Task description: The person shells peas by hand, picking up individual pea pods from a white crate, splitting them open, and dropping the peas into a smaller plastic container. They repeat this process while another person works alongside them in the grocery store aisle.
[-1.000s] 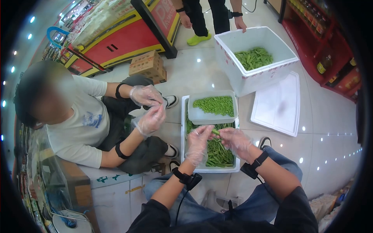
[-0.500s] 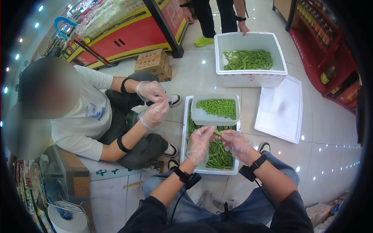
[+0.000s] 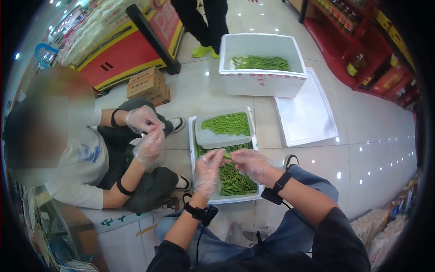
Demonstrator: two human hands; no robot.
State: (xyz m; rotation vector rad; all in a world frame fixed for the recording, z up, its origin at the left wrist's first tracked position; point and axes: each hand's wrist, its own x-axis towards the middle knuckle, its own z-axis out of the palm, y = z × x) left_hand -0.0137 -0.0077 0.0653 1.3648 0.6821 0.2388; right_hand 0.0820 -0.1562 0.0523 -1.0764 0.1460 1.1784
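Note:
Both of my hands wear clear plastic gloves and meet over a white foam box of green pods. Between my fingertips is a small green pod. My left hand pinches its left end, and my right hand grips it from the right. Just beyond my hands, a translucent tub rests on the far part of the box. Shelled green peas cover much of the tub's bottom. Loose pods fill the box beneath my hands.
A seated person on the left holds gloved hands together. A larger foam box with pods stands beyond, its lid on the floor. Another person stands behind. A carton and red shelves flank the area.
The view has shifted, so the boxes and hands appear further left. The standing person's hand has left the large foam box's rim. My hands still hold the pod.

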